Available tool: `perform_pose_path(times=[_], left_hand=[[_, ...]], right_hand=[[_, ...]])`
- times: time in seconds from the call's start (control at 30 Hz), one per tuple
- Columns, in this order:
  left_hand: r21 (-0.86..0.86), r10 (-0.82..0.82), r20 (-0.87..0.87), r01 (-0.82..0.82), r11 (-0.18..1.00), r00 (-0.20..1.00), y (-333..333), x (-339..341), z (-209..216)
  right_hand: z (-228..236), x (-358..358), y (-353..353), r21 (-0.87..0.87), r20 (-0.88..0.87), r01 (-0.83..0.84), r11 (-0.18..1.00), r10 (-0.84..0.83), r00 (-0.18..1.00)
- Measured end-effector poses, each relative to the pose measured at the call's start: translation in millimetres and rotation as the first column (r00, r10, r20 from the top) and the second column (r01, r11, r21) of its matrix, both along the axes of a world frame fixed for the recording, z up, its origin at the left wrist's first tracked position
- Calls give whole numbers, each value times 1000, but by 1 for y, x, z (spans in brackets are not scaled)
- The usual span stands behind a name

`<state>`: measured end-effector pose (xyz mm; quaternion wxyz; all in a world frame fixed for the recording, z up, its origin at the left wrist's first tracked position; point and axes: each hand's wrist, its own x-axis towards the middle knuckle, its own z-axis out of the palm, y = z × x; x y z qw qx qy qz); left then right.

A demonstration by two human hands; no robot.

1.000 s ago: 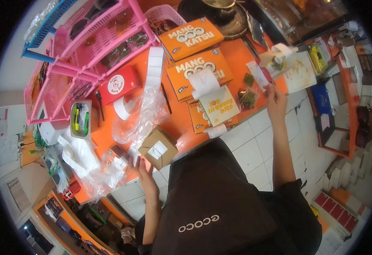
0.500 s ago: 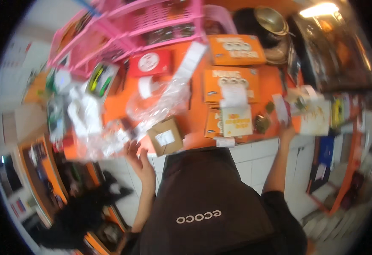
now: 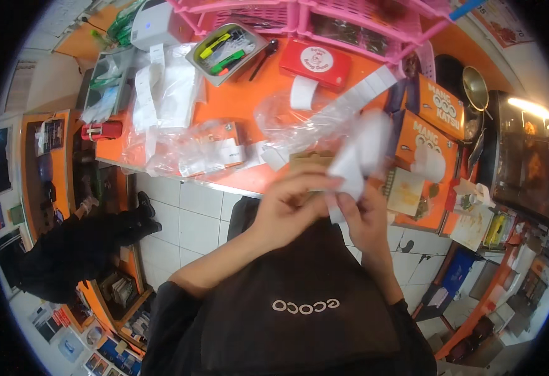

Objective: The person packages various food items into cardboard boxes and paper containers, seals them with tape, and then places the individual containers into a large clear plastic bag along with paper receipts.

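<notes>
My left hand (image 3: 290,210) pinches the edge of a white paper slip (image 3: 350,175), fingers closed. From the other side, the thumb and fingers of my right hand (image 3: 368,216) grip the same slip. Its upper end is smeared by motion. Just behind my hands, a small brown cardboard box (image 3: 309,161) lies at the counter's front edge, partly covered by my left fingers and the paper. A long white paper strip (image 3: 375,84) and crumpled clear plastic (image 3: 281,122) lie beyond it.
Orange boxes (image 3: 422,141) stand at the right, near a stained paper sheet (image 3: 404,191). A metal tray of markers (image 3: 224,53), a red box (image 3: 315,62) and pink baskets (image 3: 362,28) line the back of the orange counter (image 3: 243,178). A person in dark clothes (image 3: 80,244) is at the left.
My hands, apart before, have come together in front of me. Both now hold the paper slip. The view has swung, so the counter's contents appear shifted and turned.
</notes>
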<state>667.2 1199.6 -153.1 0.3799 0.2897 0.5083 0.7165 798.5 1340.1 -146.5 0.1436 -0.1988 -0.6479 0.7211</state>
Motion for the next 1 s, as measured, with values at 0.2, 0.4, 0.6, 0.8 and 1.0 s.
perform_pose_path(times=[0.2,0.4,0.6,0.8,1.0], left_hand=[[-29,239,21,-238,971,971,-63,-61,-14],[-265,-144,-34,130,955,989,-113,-85,-72],[-375,-232,-167,156,914,958,-136,-86,-173],[-294,-351,29,343,892,936,-125,-76,-165],[-410,-395,-439,211,887,807,-119,-84,-198]], right_hand=[[-132,-63,77,785,272,84,613,-464,843],[-198,-84,123,640,684,-195,743,-436,584],[-209,-86,116,727,599,-208,654,-458,656],[-207,-52,123,711,662,-195,675,-551,508],[-109,-58,79,567,658,-60,821,-408,633]])
